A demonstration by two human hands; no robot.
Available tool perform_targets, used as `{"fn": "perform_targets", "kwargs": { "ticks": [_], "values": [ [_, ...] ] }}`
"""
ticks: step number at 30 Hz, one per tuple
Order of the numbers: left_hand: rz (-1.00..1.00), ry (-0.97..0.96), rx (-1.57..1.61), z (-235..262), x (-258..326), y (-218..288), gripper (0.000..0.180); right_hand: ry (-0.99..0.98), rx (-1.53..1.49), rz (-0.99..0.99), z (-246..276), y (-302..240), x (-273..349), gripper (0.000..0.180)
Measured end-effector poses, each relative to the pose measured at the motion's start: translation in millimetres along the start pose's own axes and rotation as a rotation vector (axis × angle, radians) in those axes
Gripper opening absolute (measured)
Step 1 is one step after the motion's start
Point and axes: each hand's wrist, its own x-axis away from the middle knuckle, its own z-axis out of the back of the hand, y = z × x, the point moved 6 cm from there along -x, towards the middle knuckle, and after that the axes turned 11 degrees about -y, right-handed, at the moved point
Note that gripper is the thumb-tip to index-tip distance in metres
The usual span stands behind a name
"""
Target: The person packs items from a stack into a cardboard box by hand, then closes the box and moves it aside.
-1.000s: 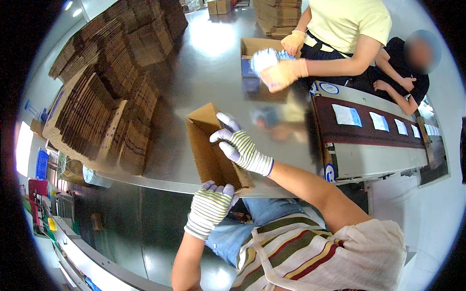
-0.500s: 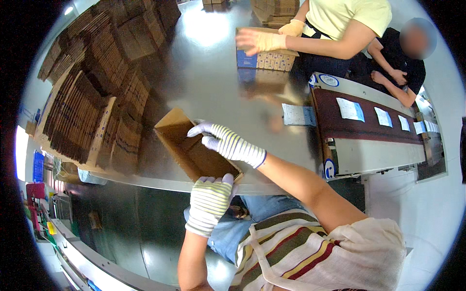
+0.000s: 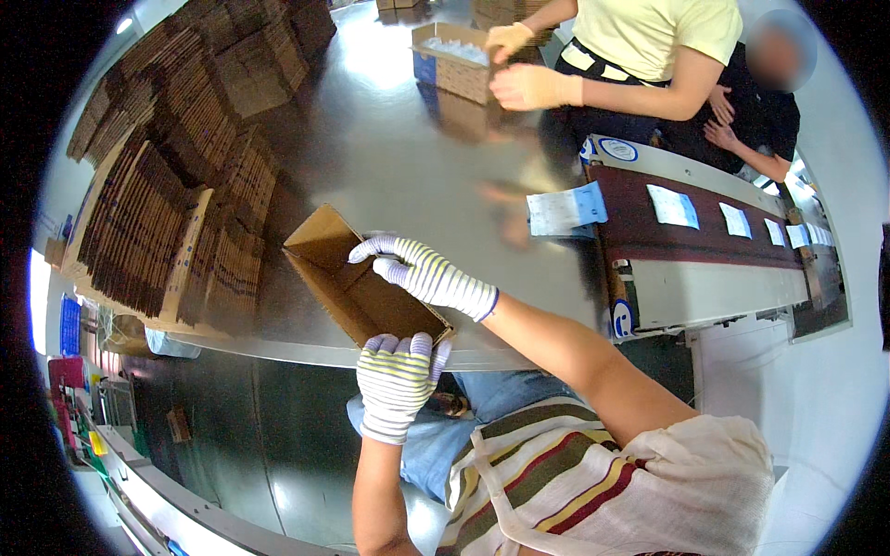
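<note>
An open brown cardboard box (image 3: 357, 301) stands on the metal table in front of me, tilted away to the left, its bare inside showing. My left hand (image 3: 399, 385), in a striped white glove, has its fingers wrapped over the box's near end. My right hand (image 3: 426, 273), gloved the same way, lies over the right-hand wall with its fingers bent down into the box. Part of that wall is hidden under the glove.
Stacks of flattened cartons (image 3: 148, 232) fill the table's left side. Across the table, a co-worker in yellow gloves stands by a box (image 3: 450, 69) of packets. At right, a conveyor (image 3: 686, 269) carries blue-and-white packets; one packet (image 3: 565, 209) overhangs its end. Another person sits behind.
My box and both hands have shifted slightly left. The co-worker's box has slid left, and the hands there have drawn back from its top. Packets on the conveyor have moved toward the table.
</note>
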Motion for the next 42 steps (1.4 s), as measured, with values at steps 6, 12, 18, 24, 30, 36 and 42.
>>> {"fn": "perform_targets", "kwargs": {
  "ticks": [6, 12, 18, 24, 30, 36, 42],
  "values": [
    [0.011, 0.004, -0.004, -0.4, 0.9, 1.2, 0.024, 0.03, -0.04, 0.05, -0.6, 3.0, 1.5, 0.024],
    [0.01, 0.021, 0.001, 0.8, -0.2, 2.6, 0.024, 0.036, -0.037, 0.09, 0.5, 3.1, 2.2, 0.024],
    [0.01, -0.029, -0.016, -1.3, -4.5, 5.0, 0.024, 0.056, -0.029, 0.061, 3.3, 6.2, 6.7, 0.026],
    [0.027, -0.152, 0.005, -2.3, -4.6, 3.4, 0.025, 0.077, 0.437, -0.016, 22.3, -5.6, 43.6, 0.039],
    [0.006, -0.139, -0.008, 0.8, -8.8, 8.1, 0.022, -0.018, 0.477, -0.44, 136.7, 32.8, 100.1, 0.027],
    [0.006, -0.146, 0.0, 1.2, -8.7, 9.8, 0.02, -0.065, 1.237, -0.8, 292.9, 21.8, 162.2, 0.028],
    [0.025, -0.158, 0.017, 0.9, -4.1, 6.3, 0.022, -0.338, 1.269, -1.065, 372.7, 20.2, 223.9, 0.053]
  ]
}}
